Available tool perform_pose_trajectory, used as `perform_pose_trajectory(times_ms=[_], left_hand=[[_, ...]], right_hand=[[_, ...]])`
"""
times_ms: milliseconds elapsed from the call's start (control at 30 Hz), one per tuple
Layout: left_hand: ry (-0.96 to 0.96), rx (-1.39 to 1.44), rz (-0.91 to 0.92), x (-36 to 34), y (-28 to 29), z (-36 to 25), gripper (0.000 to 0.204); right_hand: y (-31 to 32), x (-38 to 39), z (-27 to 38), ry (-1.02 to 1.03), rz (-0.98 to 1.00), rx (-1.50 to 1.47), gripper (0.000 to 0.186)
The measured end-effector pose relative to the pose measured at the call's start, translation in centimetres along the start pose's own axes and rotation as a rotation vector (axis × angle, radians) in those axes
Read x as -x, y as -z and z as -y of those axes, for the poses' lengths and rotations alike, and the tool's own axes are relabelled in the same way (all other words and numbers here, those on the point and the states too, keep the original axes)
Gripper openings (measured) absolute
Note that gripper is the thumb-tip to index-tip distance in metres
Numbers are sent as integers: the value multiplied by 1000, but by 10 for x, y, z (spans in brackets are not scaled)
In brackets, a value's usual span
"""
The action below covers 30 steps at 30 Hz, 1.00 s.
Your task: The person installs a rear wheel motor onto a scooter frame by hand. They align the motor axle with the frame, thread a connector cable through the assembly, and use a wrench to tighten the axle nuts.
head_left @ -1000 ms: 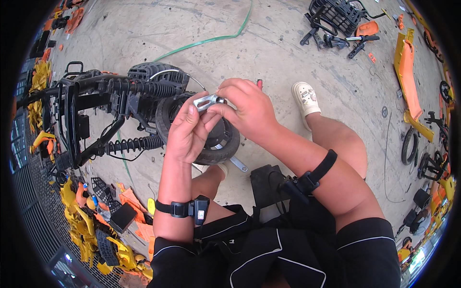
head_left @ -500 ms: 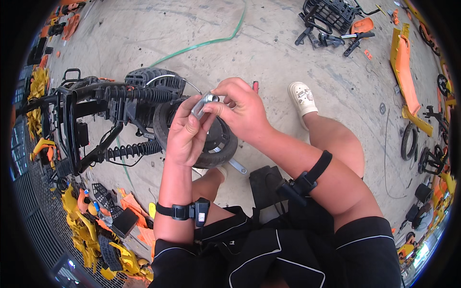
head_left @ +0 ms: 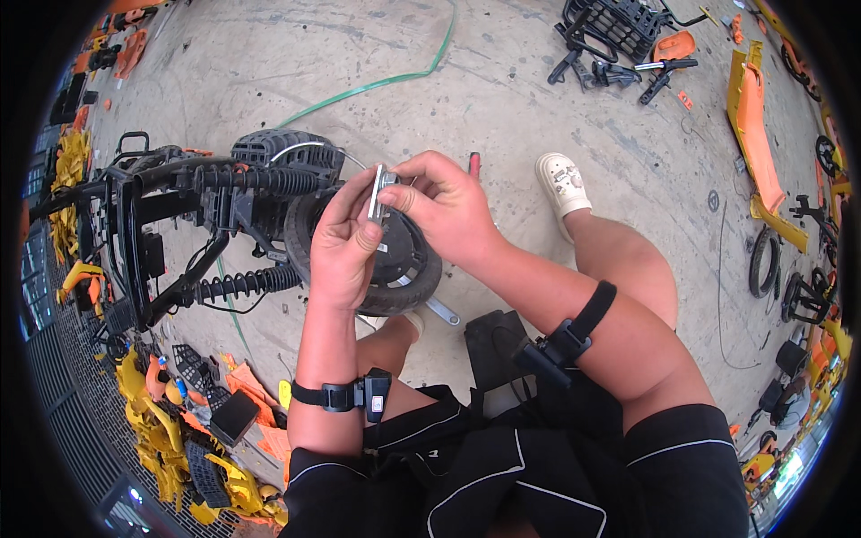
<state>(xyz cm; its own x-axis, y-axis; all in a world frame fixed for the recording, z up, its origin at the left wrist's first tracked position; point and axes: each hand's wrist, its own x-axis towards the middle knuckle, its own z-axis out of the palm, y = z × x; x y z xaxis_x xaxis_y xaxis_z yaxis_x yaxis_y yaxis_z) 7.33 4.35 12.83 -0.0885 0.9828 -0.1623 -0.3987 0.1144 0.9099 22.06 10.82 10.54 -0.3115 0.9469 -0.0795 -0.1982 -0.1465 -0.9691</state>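
Above the wheel, both hands meet at a small flat silver metal plate (head_left: 376, 199) with a shiny round nut-like piece (head_left: 389, 182) on its side. My left hand (head_left: 345, 247) grips the plate between thumb and fingers. My right hand (head_left: 448, 204) pinches the nut-like piece from the right. Whether that piece is threaded onto a bolt cannot be seen. Just below lies a black-tyred wheel (head_left: 421, 289) with a dark hub, fixed to a black vehicle frame (head_left: 134, 242) with coil-spring shock absorbers (head_left: 247, 283).
A silver wrench (head_left: 442, 312) lies partly under the tyre. Beyond my right hand is a red-handled tool (head_left: 474, 165). A green strap (head_left: 377, 84) crosses the concrete floor. Yellow and orange body panels (head_left: 152, 421) are heaped at left; black metal parts (head_left: 619, 45) lie far right.
The metal plate has turned from showing its broad face to standing nearly edge-on and upright. Both hands shifted slightly with it, keeping their hold.
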Motion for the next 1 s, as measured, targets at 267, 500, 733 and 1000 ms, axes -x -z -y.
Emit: perform_pose_trajectory(times_ms=[267,500,733,1000], left_hand=[[-6,30,12,-3,-3,1,69],[-18,19,3,0,-5,0,70],[-18,-232,-44,4,-6,0,67],[29,-484,-70,-3,-28,15,58]], right_hand=[[1,-4,-3,-152,16,-270,25],[2,-2,1,-146,-5,-195,25],[4,-1,4,-201,11,-197,21],[12,-2,-9,-326,-115,31,32]])
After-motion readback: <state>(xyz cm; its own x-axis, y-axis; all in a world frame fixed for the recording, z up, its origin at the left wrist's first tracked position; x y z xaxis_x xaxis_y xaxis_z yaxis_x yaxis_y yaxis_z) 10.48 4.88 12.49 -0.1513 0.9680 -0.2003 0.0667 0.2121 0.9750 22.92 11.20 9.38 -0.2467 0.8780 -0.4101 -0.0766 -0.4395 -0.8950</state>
